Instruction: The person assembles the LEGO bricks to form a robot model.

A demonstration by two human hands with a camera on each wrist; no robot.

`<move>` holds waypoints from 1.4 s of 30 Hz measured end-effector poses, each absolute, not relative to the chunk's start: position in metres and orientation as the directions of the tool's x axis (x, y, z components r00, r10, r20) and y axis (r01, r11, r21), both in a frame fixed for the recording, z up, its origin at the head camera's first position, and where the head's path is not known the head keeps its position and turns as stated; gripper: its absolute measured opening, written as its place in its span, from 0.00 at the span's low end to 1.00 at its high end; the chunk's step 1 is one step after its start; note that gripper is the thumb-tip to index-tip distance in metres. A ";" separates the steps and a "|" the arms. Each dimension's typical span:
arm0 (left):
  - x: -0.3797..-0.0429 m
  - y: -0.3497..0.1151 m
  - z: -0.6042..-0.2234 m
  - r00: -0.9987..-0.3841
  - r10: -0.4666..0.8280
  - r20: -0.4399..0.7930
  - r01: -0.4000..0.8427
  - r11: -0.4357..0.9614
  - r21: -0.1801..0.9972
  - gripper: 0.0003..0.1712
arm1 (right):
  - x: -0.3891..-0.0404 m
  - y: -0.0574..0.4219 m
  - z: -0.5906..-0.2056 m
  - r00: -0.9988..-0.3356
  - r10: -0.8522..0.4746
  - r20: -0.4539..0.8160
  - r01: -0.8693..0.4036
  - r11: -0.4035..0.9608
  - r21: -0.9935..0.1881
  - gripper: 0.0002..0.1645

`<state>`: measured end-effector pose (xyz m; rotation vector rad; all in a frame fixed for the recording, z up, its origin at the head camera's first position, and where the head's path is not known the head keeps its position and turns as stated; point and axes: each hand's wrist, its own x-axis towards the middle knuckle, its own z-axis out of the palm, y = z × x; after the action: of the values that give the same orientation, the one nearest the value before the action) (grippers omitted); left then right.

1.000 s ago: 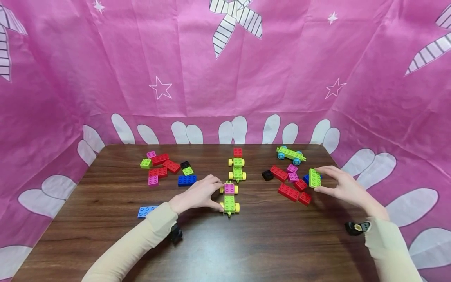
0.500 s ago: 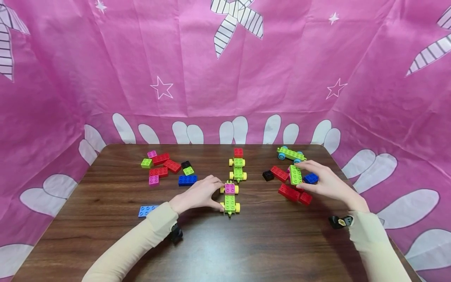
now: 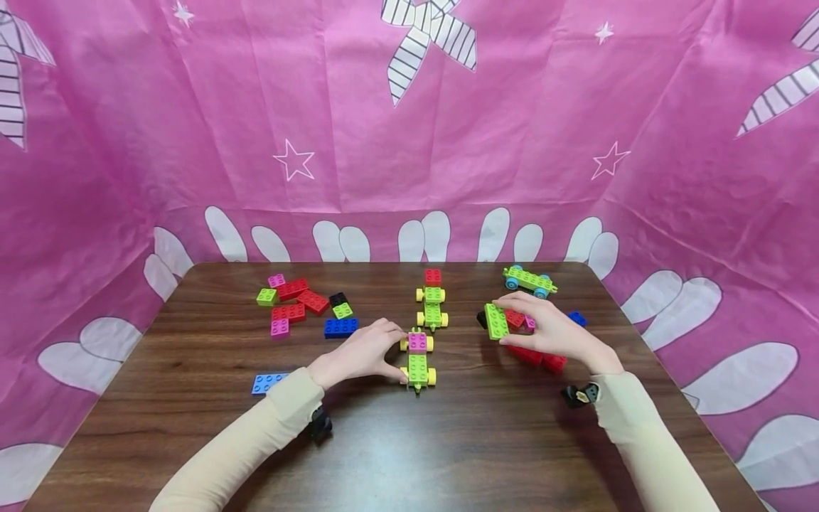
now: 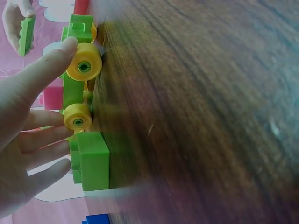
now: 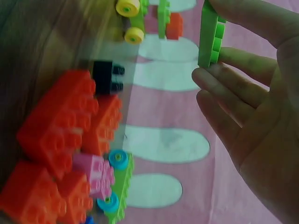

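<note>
In the head view, my left hand (image 3: 361, 352) holds the left side of a lime-green toy car (image 3: 417, 370) with yellow wheels. Its thumb touches the car near a yellow wheel (image 4: 85, 63), while the fingers reach the other wheel. A pink brick (image 3: 417, 343) sits on the car's far half. My right hand (image 3: 557, 331) pinches a thin lime-green building brick (image 3: 496, 321) between thumb and fingers, raised above the table. Under that hand, red bricks (image 3: 526, 354) are partly hidden. The right wrist view has the held brick (image 5: 208, 37) clear of the others.
Beyond the held car stands another yellow-wheeled car (image 3: 432, 313), with a red brick (image 3: 433, 276) at its far end. A blue-wheeled car base (image 3: 530, 279) is at the back right. Loose bricks lie left, including a dark blue one (image 3: 341, 327) and a light blue one (image 3: 267, 382).
My right hand has carried the lime-green brick leftward over the red and pink bricks, uncovering the dark blue brick on the right. The left hand has stayed at the car.
</note>
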<state>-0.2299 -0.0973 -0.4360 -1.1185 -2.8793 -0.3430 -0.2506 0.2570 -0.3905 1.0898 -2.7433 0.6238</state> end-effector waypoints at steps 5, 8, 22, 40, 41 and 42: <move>-0.229 -0.097 -0.436 -0.739 0.665 0.108 0.671 0.715 0.196 0.46 | -0.252 0.242 -0.397 -0.734 -0.648 0.204 -0.671 0.642 -0.372 0.38; -0.230 -0.097 -0.437 -0.737 0.667 0.112 0.674 0.713 0.191 0.45 | -0.252 0.234 -0.400 -0.726 -0.662 0.187 -0.676 0.637 -0.371 0.38; -0.230 -0.097 -0.436 -0.742 0.662 0.107 0.669 0.720 0.186 0.45 | -0.251 0.203 -0.408 -0.678 -0.714 0.175 -0.720 0.597 -0.353 0.37; -0.229 -0.097 -0.438 -0.740 0.661 0.125 0.672 0.723 0.160 0.45 | -0.250 0.172 -0.414 -0.659 -0.728 0.189 -0.740 0.582 -0.335 0.36; -0.229 -0.097 -0.437 -0.739 0.662 0.127 0.674 0.721 0.162 0.45 | -0.251 0.170 -0.415 -0.659 -0.728 0.187 -0.740 0.584 -0.332 0.36; -0.229 -0.097 -0.437 -0.737 0.663 0.129 0.675 0.720 0.162 0.45 | -0.251 0.169 -0.415 -0.659 -0.729 0.186 -0.741 0.585 -0.330 0.36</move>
<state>-0.2293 -0.0972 -0.4369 -1.1127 -2.8560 -0.3063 -0.2506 0.1690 -0.4151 1.2844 -2.7693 0.5985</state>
